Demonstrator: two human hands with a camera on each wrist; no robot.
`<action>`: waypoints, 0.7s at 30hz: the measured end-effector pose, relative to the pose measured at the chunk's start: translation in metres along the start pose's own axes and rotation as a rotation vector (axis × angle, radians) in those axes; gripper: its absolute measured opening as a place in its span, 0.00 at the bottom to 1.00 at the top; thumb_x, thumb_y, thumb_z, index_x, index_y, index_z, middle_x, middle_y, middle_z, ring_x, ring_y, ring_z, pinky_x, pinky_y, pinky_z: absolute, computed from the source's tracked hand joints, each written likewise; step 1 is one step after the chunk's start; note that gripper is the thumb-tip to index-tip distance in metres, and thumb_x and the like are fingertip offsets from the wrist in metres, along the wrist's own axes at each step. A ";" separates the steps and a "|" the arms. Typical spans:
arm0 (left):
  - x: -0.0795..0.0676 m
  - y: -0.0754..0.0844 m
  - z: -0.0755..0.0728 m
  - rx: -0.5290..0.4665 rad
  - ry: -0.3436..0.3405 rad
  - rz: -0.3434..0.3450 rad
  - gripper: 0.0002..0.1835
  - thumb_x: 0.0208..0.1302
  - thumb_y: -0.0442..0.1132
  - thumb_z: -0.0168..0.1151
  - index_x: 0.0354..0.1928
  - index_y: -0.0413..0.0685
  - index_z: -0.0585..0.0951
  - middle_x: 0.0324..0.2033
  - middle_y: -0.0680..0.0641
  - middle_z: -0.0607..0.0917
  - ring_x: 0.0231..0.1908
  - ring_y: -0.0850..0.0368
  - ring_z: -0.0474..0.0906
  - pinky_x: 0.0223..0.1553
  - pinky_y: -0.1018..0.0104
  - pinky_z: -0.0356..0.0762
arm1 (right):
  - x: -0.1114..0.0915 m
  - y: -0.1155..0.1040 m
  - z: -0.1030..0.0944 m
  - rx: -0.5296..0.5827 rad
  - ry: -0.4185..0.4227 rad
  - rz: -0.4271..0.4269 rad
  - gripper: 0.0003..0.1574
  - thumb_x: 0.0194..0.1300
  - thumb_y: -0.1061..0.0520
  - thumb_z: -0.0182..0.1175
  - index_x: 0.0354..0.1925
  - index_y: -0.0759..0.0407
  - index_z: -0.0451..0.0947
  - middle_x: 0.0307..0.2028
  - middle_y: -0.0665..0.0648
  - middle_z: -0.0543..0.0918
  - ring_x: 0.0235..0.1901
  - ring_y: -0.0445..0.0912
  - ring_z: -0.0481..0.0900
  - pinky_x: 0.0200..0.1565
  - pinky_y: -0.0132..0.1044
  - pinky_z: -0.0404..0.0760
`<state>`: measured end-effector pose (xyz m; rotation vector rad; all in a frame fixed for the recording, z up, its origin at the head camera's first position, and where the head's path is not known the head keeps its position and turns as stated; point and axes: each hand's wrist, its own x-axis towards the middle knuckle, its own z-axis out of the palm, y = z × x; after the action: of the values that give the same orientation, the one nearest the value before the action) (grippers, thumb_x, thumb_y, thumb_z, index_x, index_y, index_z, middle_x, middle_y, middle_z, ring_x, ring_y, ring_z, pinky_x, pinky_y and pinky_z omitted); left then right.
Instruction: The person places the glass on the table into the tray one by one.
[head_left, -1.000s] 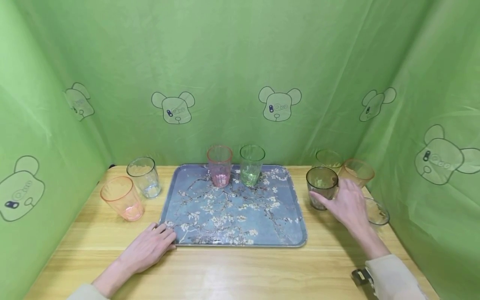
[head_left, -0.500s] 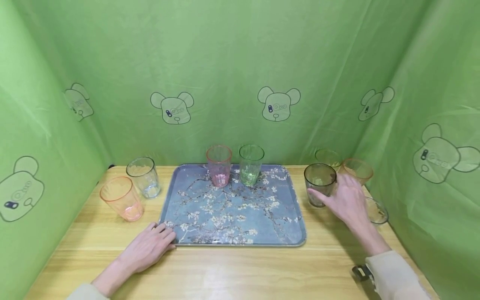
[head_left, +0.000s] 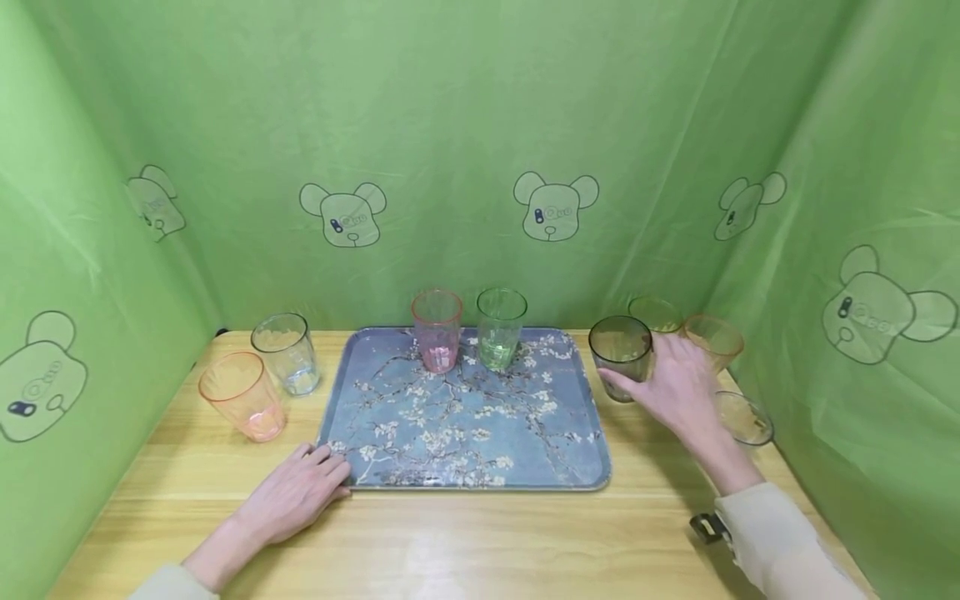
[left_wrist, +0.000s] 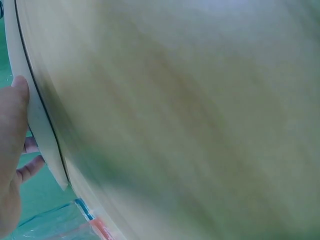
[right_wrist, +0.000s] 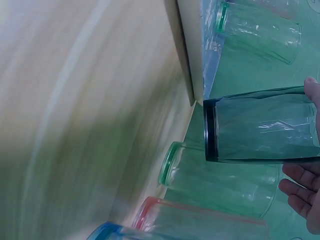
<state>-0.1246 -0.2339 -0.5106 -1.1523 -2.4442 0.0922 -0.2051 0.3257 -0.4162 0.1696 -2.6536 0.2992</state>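
Note:
In the head view, my right hand [head_left: 678, 385] grips a smoky grey tumbler [head_left: 619, 350], thumb on the near side. The right wrist view shows that grey tumbler [right_wrist: 260, 127] upright, its thick dark base off the table. My left hand [head_left: 294, 492] holds the front left corner of a blue tray [head_left: 465, 433] printed with white blossoms. In the left wrist view its thumb [left_wrist: 19, 92] lies along the tray's side, with fingertips beyond the edge. A pink tumbler [head_left: 437, 333] and a green tumbler [head_left: 501, 332] stand side by side at the tray's back.
Left of the tray stand an orange tumbler [head_left: 243, 396] and a clear bluish tumbler [head_left: 287, 354]. Around my right hand are a yellow-green tumbler [head_left: 654, 313], another orange tumbler [head_left: 716, 340] and a dark-rimmed clear tumbler [head_left: 746, 418]. Green curtains [head_left: 450, 125] enclose the wooden table [head_left: 480, 542].
My right hand has carried the grey tumbler up and leftward, closer to the tray's right edge. The left hand and the tray keep their place.

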 end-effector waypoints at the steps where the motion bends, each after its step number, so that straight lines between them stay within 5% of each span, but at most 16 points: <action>1: 0.000 0.000 0.000 0.001 -0.001 0.000 0.12 0.67 0.52 0.66 0.34 0.57 0.74 0.32 0.57 0.79 0.36 0.59 0.71 0.43 0.62 0.70 | 0.001 -0.002 0.000 -0.003 -0.007 -0.002 0.66 0.52 0.27 0.76 0.66 0.77 0.70 0.55 0.80 0.80 0.54 0.72 0.78 0.61 0.69 0.74; 21: 0.001 0.000 -0.001 -0.001 0.013 0.002 0.12 0.66 0.52 0.67 0.34 0.58 0.74 0.31 0.58 0.78 0.36 0.61 0.71 0.42 0.63 0.70 | 0.026 -0.019 0.017 0.062 -0.031 0.032 0.71 0.57 0.23 0.69 0.70 0.79 0.65 0.63 0.81 0.75 0.63 0.73 0.73 0.71 0.69 0.65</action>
<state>-0.1243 -0.2331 -0.5091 -1.1523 -2.4322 0.0847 -0.2319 0.3011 -0.4159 0.1526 -2.6815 0.3925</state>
